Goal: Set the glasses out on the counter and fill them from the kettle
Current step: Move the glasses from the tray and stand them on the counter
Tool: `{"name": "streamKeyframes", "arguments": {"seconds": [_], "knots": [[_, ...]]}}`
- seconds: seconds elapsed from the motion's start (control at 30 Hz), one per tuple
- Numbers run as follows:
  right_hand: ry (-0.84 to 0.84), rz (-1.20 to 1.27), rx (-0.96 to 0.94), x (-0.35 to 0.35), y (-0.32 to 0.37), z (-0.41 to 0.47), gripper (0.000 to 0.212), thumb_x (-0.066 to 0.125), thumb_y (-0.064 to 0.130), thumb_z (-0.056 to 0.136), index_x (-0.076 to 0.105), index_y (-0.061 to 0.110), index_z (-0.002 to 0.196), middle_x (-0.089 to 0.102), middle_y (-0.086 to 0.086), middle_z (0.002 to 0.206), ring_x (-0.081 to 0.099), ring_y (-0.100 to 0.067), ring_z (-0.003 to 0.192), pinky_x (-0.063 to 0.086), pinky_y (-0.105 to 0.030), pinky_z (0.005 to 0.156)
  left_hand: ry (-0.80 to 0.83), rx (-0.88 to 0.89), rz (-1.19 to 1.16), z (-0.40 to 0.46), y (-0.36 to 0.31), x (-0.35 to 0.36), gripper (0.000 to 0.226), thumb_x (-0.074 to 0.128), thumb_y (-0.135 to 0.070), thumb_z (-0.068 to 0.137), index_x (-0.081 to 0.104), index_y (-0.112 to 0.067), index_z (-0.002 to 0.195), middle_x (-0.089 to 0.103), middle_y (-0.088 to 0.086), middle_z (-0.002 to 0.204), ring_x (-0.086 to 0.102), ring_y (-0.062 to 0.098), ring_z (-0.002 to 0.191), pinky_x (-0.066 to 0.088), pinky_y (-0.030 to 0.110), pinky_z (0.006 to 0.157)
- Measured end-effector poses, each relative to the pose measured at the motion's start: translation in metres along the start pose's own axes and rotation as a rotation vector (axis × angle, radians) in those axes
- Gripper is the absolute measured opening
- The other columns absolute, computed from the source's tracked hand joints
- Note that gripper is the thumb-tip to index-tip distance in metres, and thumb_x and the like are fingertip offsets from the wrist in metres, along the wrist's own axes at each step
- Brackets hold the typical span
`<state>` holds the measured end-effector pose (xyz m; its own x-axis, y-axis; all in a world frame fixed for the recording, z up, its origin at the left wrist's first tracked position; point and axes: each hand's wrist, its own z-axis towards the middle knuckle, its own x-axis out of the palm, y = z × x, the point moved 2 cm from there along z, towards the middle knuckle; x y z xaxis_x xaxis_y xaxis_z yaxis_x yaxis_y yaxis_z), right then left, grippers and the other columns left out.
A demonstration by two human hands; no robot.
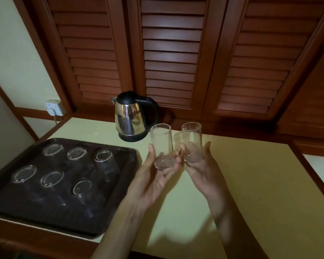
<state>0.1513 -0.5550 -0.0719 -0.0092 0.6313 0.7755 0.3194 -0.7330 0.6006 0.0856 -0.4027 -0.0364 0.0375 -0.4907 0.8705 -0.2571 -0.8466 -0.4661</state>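
My left hand (153, 176) has its grip closed around the lower part of one clear glass (162, 144), thumb on the side toward the tray and fingers wrapped round the far side, palm turned up. My right hand (200, 169) has the same kind of grip on a second clear glass (192, 141), fingers curled round its base. Both glasses stand roughly upright in my hands, tilted a little away from me, and I cannot tell from here whether the end that points up is the mouth or the base. They are held above the counter (251, 184), not resting on it, and sit just beside each other with my fingertips nearly meeting between them.

The kettle (133, 116) is my landmark: steel body, black lid and handle, standing on its black base at the back of the counter against the louvred wooden shutters (170, 53). The two glasses I hold are in front of the kettle and a little to its right, the left one overlapping its edge from where I look. In front of the kettle and to its left lies a dark tray (118, 193) with six more glasses (77, 153) on it in two rows of three. Left of the kettle, on the wall, is a white socket (54, 107) with a cable.
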Motion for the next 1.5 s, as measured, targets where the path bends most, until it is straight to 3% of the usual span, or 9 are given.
{"name": "streamKeyframes", "arguments": {"seconds": [0.17,0.27,0.47,0.53,0.7,0.9,1.17,1.37,1.5], "knots": [[0.211,-0.203,-0.001,-0.008,0.008,0.014,0.039,0.060,0.023,0.101,0.052,-0.001,0.131,0.060,-0.026,0.120,0.062,-0.042,0.111,0.049,-0.056,0.096,-0.020,0.127,0.556,-0.002,-0.001,-0.022,0.067,0.102,-0.023,0.053,0.076,-0.005,0.113,0.075,0.020,0.117,0.072,0.032,0.107,0.058,0.049,0.099],[0.110,-0.492,-0.126,-0.008,0.012,0.027,0.053,0.080,0.005,0.081,0.055,0.006,0.127,0.070,-0.015,0.111,0.069,-0.031,0.104,0.056,-0.038,0.081,-0.117,0.290,0.997,-0.006,0.003,-0.036,0.053,0.096,-0.010,0.066,0.073,-0.010,0.114,0.076,0.013,0.114,0.071,0.031,0.109,0.054,0.052,0.100],[0.125,-0.617,-0.024,0.004,-0.013,0.040,0.104,0.097,0.052,0.019,0.050,0.017,0.105,0.059,-0.014,0.109,0.060,-0.027,0.098,0.059,-0.042,0.082,-0.218,0.323,1.279,-0.016,0.032,-0.061,0.052,0.098,-0.020,0.066,0.066,-0.023,0.107,0.076,-0.007,0.105,0.071,0.013,0.105,0.057,0.035,0.092],[0.131,-0.571,0.066,-0.005,-0.025,0.045,0.090,0.095,0.035,0.029,0.052,0.019,0.106,0.055,-0.016,0.111,0.060,-0.032,0.093,0.059,-0.035,0.062,-0.246,0.306,1.298,-0.020,0.039,-0.066,0.051,0.097,-0.020,0.065,0.065,-0.024,0.105,0.075,-0.010,0.107,0.070,0.010,0.106,0.059,0.037,0.090],[0.141,-0.851,-0.103,-0.030,-0.040,0.054,0.070,0.090,-0.008,0.061,0.059,0.035,0.107,0.060,-0.018,0.125,0.058,-0.040,0.119,0.060,-0.035,0.070,-0.255,0.319,1.324,-0.027,0.048,-0.074,0.058,0.097,-0.023,0.067,0.066,-0.021,0.116,0.076,-0.008,0.112,0.071,0.012,0.108,0.058,0.045,0.093],[0.161,-1.097,-0.224,-0.036,-0.035,0.054,0.069,0.091,0.016,0.065,0.053,0.047,0.113,0.069,0.006,0.117,0.064,-0.019,0.114,0.051,-0.046,0.102,-0.263,0.262,1.256,-0.026,0.049,-0.086,0.065,0.096,-0.018,0.069,0.064,-0.019,0.126,0.074,0.002,0.120,0.072,0.028,0.111,0.056,0.055,0.096],[0.166,-1.141,-0.218,-0.043,-0.033,0.053,0.067,0.086,0.007,0.071,0.053,0.033,0.124,0.069,-0.003,0.115,0.066,-0.019,0.107,0.050,-0.047,0.103,-0.184,0.152,1.199,-0.025,0.043,-0.094,0.065,0.092,-0.014,0.076,0.060,-0.014,0.133,0.070,0.014,0.123,0.069,0.044,0.113,0.051,0.065,0.102],[0.162,-1.165,-0.220,-0.042,-0.032,0.051,0.065,0.081,0.003,0.072,0.051,0.034,0.121,0.069,-0.004,0.113,0.065,-0.021,0.105,0.050,-0.047,0.099,-0.144,0.129,1.301,-0.030,0.042,-0.093,0.055,0.086,-0.006,0.081,0.062,-0.015,0.129,0.073,0.008,0.117,0.073,0.028,0.109,0.057,0.044,0.097],[0.166,-1.168,-0.213,-0.040,-0.032,0.048,0.066,0.080,0.005,0.071,0.050,0.037,0.120,0.067,-0.009,0.114,0.063,-0.024,0.107,0.049,-0.050,0.101,-0.139,0.137,1.340,-0.032,0.040,-0.092,0.056,0.088,-0.015,0.081,0.061,-0.020,0.131,0.072,0.004,0.120,0.069,0.028,0.114,0.052,0.054,0.103]]}}
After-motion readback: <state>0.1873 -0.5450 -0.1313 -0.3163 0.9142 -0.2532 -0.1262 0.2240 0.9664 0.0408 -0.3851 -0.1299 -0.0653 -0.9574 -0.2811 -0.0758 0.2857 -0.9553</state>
